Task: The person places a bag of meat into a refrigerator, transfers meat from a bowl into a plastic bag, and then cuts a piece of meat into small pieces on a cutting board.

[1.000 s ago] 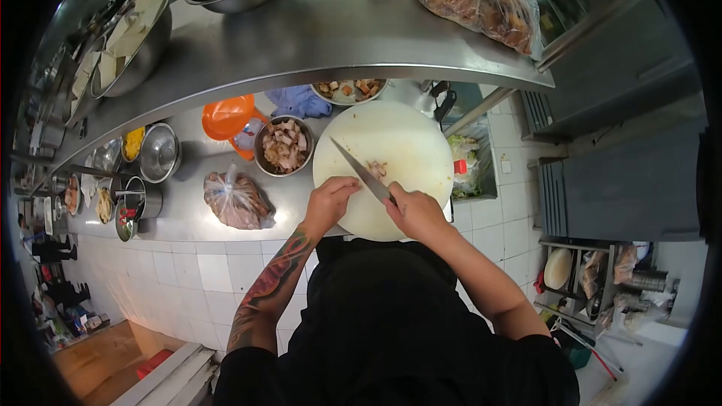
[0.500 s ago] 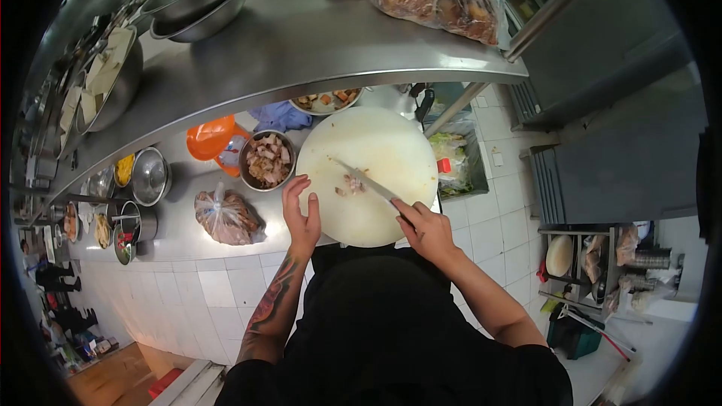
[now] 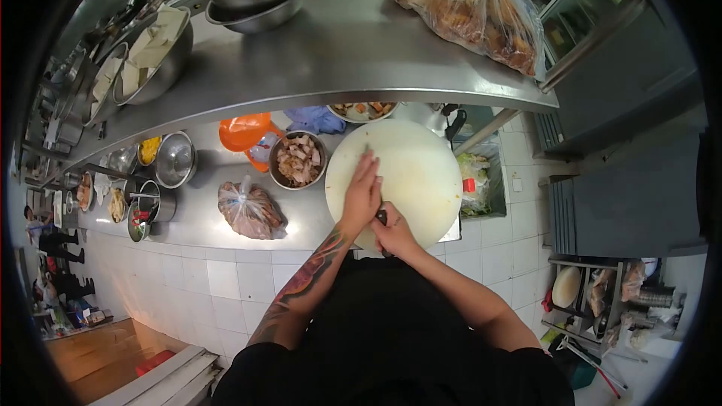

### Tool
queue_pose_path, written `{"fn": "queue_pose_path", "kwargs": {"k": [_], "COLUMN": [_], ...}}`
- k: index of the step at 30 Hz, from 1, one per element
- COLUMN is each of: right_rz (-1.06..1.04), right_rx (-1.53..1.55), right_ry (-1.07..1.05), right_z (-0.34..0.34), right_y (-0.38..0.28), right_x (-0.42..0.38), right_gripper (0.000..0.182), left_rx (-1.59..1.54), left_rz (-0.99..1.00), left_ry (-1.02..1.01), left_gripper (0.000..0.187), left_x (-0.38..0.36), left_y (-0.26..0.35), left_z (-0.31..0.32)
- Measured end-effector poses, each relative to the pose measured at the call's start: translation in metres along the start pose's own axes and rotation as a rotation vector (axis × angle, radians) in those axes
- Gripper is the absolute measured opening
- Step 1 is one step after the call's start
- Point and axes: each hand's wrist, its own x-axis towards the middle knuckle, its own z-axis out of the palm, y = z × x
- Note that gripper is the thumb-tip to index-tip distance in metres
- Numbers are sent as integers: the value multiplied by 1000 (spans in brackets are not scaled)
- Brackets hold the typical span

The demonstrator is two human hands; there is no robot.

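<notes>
A round white cutting board point(image 3: 417, 169) lies on the steel counter. My right hand point(image 3: 395, 231) is closed around the dark handle of a knife point(image 3: 382, 216) at the board's near left part. Beside it, my left hand point(image 3: 362, 194) reaches over the board with its fingers extended and close to one another. The blade is mostly hidden by my left hand, and so are the small meat pieces. Left of the board stands a steel bowl of chopped meat point(image 3: 298, 159). Further left is a tied plastic bag of meat point(image 3: 248, 210).
Above the counter runs a steel shelf point(image 3: 338, 53) with metal bowls point(image 3: 259, 11) and a large bag of food point(image 3: 470, 7). An orange container point(image 3: 244, 131) and a blue cloth point(image 3: 314, 119) lie behind the meat bowl. A greens crate point(image 3: 481, 180) is at right; people point(image 3: 56, 240) stand far left.
My left hand has moved from the board's left edge onto the board, beside my right hand. The knife has come back toward me and turned. The view has shifted.
</notes>
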Motion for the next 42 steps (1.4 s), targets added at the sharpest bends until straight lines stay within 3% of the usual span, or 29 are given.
{"fn": "queue_pose_path", "kwargs": {"k": [2,3,7,9,10,12,15,17,25,30,33,34,37,39,41,42], "right_rz": [-45,-82,-26,0,0,-80,-121,-149,-22,-14,-41,-62,-79,-124,-109,-152], "right_rx": [-4,-14,-59,-17,-89,-53,-255,-598,-548,-510,-463,-492,-574,-684,-766,-855], "right_ry": [-68,-131,-213,-157,-124,33,235,419,417,389,361,340,262,152,86,42], "right_z": [18,25,35,19,2,-30,-77,-94,-98,-106,-108,-109,-110,-107,-100,-96], "right_y": [-17,-26,-68,-67,-69,-45,-15,-16,-6,-1,-8,-11,-28,-47,-70,-76], "right_x": [10,14,21,18,10,-4,-27,-46,-66,-71,-70,-70,-68,-65,-62,-60], "right_gripper": [21,22,22,28,33,26,28,29,28,29,30,30,29,28,26,24], "left_rx": [-108,-86,-19,206,472,385,186,404,502,172,-648,-748,-474,-24,227,232], "left_rz": [-80,27,-106,-132,118,146,144,211,156,28,-335,-397,-367,55,173,164], "left_ry": [157,251,279,175,285,313,339,79,-236,-282,-519,-668,-933,-663,-256,-251], "left_gripper": [44,42,39,40,38,34,23,23,22,22,22,21,22,22,27,27], "left_x": [3,9,39,43,47,68,111,147,213,220,191,171,85,36,18,11], "left_y": [-7,-26,-56,-82,-101,-93,-88,-116,-152,-152,-138,-115,-42,-14,20,20], "left_z": [-29,-43,-105,-110,-105,-96,-64,-25,25,2,-25,-37,-53,-57,-64,-67]}}
